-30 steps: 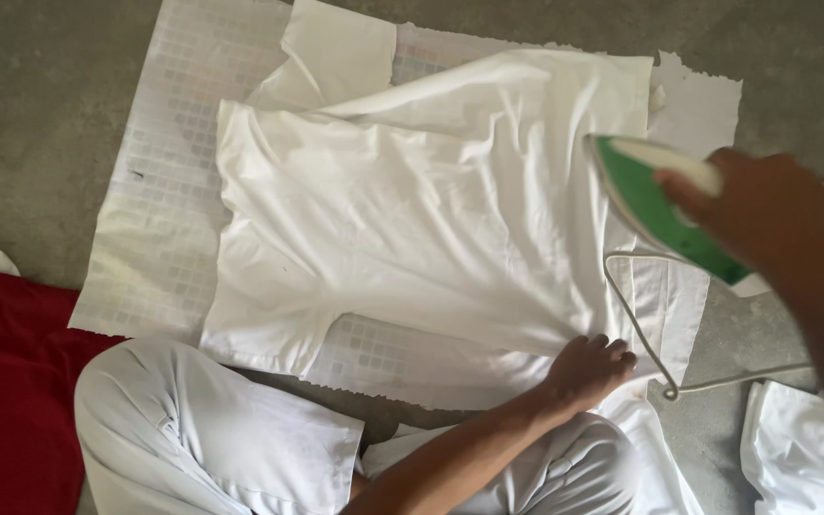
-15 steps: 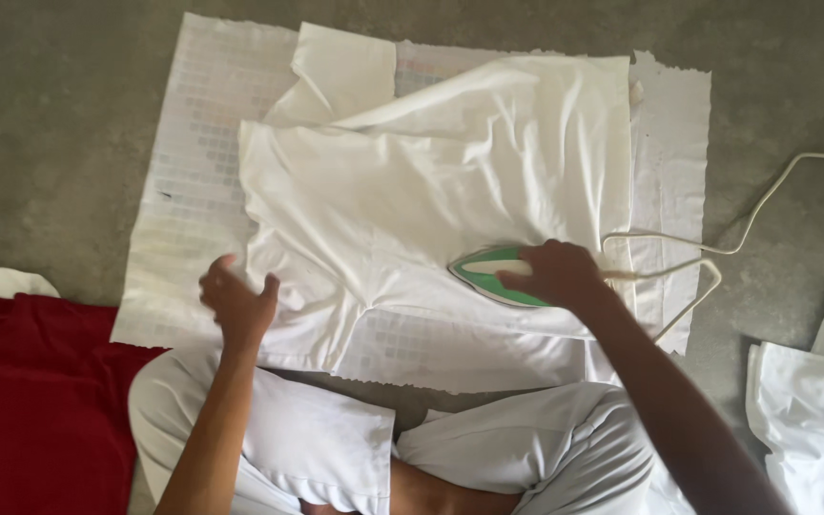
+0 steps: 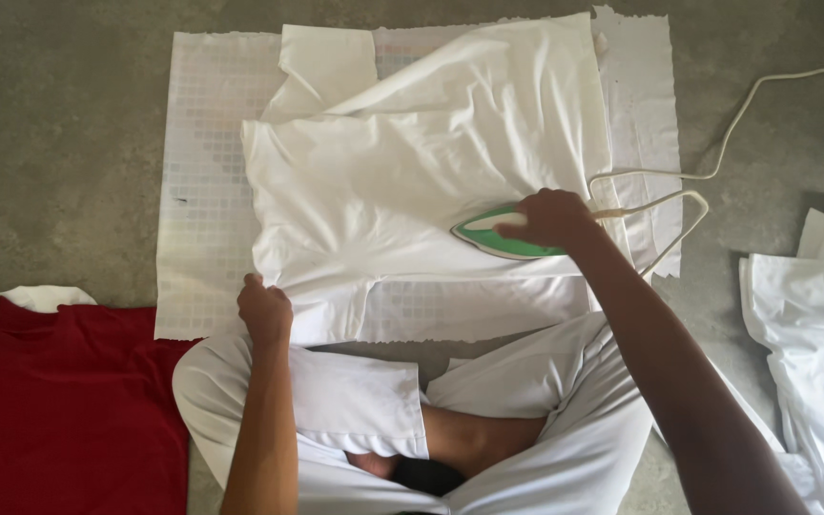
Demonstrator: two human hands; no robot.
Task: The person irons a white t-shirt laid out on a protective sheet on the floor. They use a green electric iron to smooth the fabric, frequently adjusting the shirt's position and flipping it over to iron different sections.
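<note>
Iron slid slightly left across the shirt since the earlier frame — the left hand has stayed at the lower-left hem.

On the concrete floor (image 3: pixel 59 143), a pale checked cloth (image 3: pixel 204 191) carries the white shirt (image 3: pixel 412 162); red garment (image 3: pixel 59 401) left, white pile (image 3: pixel 817 324) right. The right hand (image 3: pixel 550 217) grips the green iron (image 3: pixel 493 238), corded (image 3: pixel 717 153); the left hand (image 3: pixel 264 310) pinches the hem.

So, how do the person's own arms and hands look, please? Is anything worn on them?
Both arms are bare along all that shows, with no sleeves in view. The left hand and the right hand carry no gloves, and no watch, ring or band can be seen. The person's other clothing is white.
</note>
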